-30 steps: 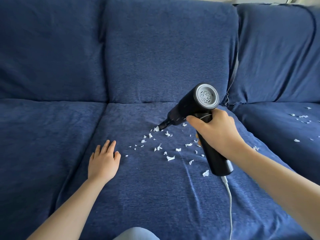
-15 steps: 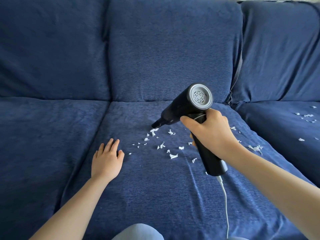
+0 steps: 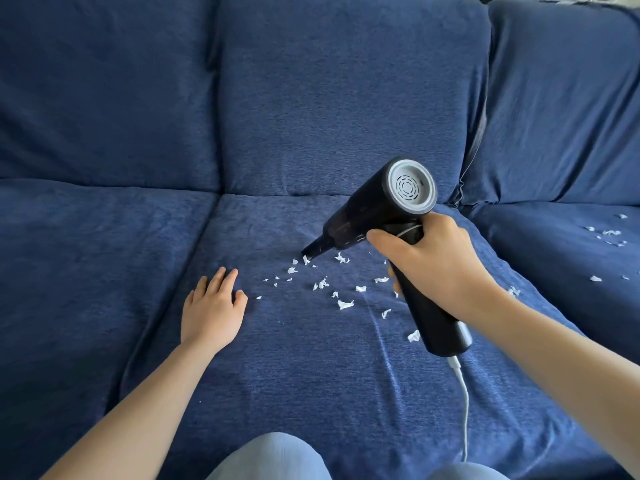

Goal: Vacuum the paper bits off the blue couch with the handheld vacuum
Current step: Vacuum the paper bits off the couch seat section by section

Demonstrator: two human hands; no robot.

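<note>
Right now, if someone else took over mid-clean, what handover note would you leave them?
Right hand grips the vacuum, nozzle down at the far edge of the paper bits on the middle cushion.
Left hand rests flat on that cushion, holding nothing.
Done: nothing clearly cleared.
Left: most of the middle scatter, plus more bits on the right cushion.

The paper bits (image 3: 323, 282) lie scattered on the couch's middle seat cushion (image 3: 311, 375), in front of the back cushion (image 3: 346, 98). The left hand (image 3: 212, 308) rests flat on that cushion, left of the bits. The right hand (image 3: 436, 261) holds the handheld vacuum (image 3: 377, 209) to their right, its nozzle (image 3: 310, 250) touching down at the far edge of the scatter. A cord (image 3: 464, 403) trails from the handle toward the person. More bits (image 3: 606, 237) lie on the right seat cushion (image 3: 571, 271).
</note>
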